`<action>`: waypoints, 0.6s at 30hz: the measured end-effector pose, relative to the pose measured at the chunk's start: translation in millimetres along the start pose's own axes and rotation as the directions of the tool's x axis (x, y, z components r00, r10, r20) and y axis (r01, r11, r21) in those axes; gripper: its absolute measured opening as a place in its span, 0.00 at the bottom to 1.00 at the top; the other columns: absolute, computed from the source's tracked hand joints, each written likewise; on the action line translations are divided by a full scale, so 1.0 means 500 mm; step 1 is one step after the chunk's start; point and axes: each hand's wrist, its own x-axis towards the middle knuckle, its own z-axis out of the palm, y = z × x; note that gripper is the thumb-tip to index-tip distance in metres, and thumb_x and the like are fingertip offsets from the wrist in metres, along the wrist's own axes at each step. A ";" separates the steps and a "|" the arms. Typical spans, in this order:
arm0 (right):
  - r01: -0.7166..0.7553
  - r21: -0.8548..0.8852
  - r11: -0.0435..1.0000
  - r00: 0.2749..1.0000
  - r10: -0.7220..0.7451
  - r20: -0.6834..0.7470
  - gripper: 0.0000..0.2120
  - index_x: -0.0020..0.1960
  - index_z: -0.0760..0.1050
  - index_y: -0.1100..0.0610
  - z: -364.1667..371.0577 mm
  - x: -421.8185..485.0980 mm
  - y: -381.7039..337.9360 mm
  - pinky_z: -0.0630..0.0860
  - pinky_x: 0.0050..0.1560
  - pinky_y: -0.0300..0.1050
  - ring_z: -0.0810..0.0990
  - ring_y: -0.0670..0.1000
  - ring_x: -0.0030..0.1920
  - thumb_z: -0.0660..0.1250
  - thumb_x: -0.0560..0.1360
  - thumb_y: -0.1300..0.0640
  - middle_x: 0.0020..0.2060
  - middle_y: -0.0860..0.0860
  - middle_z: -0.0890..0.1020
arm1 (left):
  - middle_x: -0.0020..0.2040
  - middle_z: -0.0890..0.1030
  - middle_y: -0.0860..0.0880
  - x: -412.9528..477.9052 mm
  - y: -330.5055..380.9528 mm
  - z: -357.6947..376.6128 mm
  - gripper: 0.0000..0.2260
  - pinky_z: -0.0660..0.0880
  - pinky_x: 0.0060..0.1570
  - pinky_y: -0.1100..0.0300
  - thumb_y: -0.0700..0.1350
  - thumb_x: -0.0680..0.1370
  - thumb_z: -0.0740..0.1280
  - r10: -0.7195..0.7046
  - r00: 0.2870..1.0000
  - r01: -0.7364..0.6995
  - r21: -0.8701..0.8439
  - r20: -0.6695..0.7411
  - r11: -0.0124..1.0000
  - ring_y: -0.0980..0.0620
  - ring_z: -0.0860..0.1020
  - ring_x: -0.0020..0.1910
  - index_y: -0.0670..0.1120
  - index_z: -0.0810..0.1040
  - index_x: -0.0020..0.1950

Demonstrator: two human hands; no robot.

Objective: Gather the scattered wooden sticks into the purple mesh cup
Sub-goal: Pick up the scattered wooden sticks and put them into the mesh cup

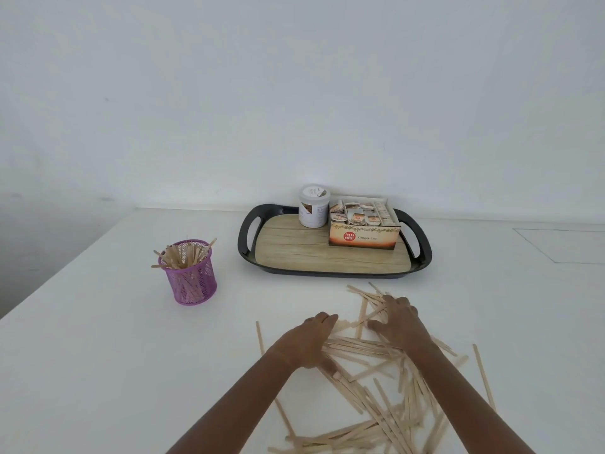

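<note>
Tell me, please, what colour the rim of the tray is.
The tray's rim is black, clearest in the head view.

Two bare arms show, the left forearm [242, 398] and the right forearm [458, 385], both slender and uncovered from the lower edge of the view up to the wrist. Each ends in a bare grip, the left grip [309, 340] and the right grip [397, 319]. The nails are too blurred to make out.
</note>
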 end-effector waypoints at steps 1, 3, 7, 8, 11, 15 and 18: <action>0.018 0.000 1.000 1.000 -0.018 -0.010 0.29 0.70 0.60 0.59 0.003 -0.001 -0.007 0.69 0.64 0.52 0.66 0.59 0.66 0.66 0.74 0.50 0.65 0.60 0.67 | 0.73 0.60 0.46 -0.002 -0.001 0.001 0.43 0.65 0.68 0.51 0.48 0.68 0.75 0.006 1.000 -0.006 0.001 0.002 1.000 0.46 0.61 0.71 0.44 0.51 0.75; 0.048 0.000 0.999 0.998 -0.048 -0.031 0.26 0.69 0.61 0.59 0.008 -0.003 -0.020 0.69 0.62 0.50 0.67 0.58 0.65 0.65 0.75 0.54 0.64 0.59 0.68 | 0.72 0.61 0.46 -0.006 -0.004 0.004 0.41 0.66 0.68 0.51 0.46 0.69 0.74 0.019 1.000 -0.019 0.002 -0.011 1.000 0.46 0.63 0.70 0.44 0.53 0.75; 0.104 -0.020 0.994 0.993 -0.105 -0.056 0.20 0.67 0.64 0.60 0.014 -0.004 -0.035 0.70 0.59 0.45 0.69 0.57 0.63 0.62 0.76 0.61 0.61 0.59 0.70 | 0.68 0.66 0.45 -0.007 -0.004 0.007 0.33 0.68 0.65 0.51 0.43 0.72 0.70 0.032 0.997 -0.029 0.043 -0.076 0.999 0.46 0.66 0.67 0.44 0.58 0.74; 0.114 -0.030 0.993 0.992 -0.116 -0.058 0.19 0.66 0.64 0.59 0.016 -0.005 -0.036 0.70 0.59 0.45 0.69 0.57 0.62 0.61 0.76 0.62 0.61 0.58 0.71 | 0.67 0.67 0.45 -0.007 -0.003 0.008 0.31 0.68 0.64 0.51 0.42 0.73 0.69 0.036 0.995 -0.031 0.055 -0.088 0.998 0.46 0.67 0.66 0.43 0.59 0.73; 0.118 -0.034 0.992 0.991 -0.119 -0.056 0.19 0.66 0.65 0.60 0.017 -0.007 -0.035 0.71 0.59 0.45 0.70 0.56 0.62 0.62 0.76 0.60 0.60 0.58 0.71 | 0.65 0.68 0.44 -0.004 -0.004 0.009 0.26 0.69 0.62 0.52 0.41 0.74 0.68 0.049 0.993 -0.042 0.071 -0.108 0.997 0.46 0.68 0.63 0.43 0.64 0.71; 0.046 -0.073 0.996 0.997 -0.051 -0.059 0.19 0.62 0.67 0.63 0.018 -0.014 -0.029 0.71 0.60 0.47 0.69 0.56 0.62 0.64 0.76 0.54 0.59 0.58 0.71 | 0.65 0.68 0.44 -0.006 -0.011 0.014 0.24 0.69 0.62 0.53 0.44 0.74 0.68 0.079 0.992 -0.070 0.093 -0.097 0.993 0.46 0.68 0.63 0.43 0.68 0.69; 0.030 -0.105 0.994 0.996 -0.038 -0.078 0.17 0.60 0.70 0.63 0.021 -0.019 -0.025 0.72 0.58 0.45 0.70 0.56 0.61 0.63 0.76 0.55 0.59 0.59 0.71 | 0.63 0.69 0.44 -0.005 -0.016 0.014 0.22 0.69 0.60 0.54 0.42 0.74 0.67 0.086 0.992 -0.073 0.125 -0.098 0.989 0.46 0.69 0.61 0.43 0.69 0.67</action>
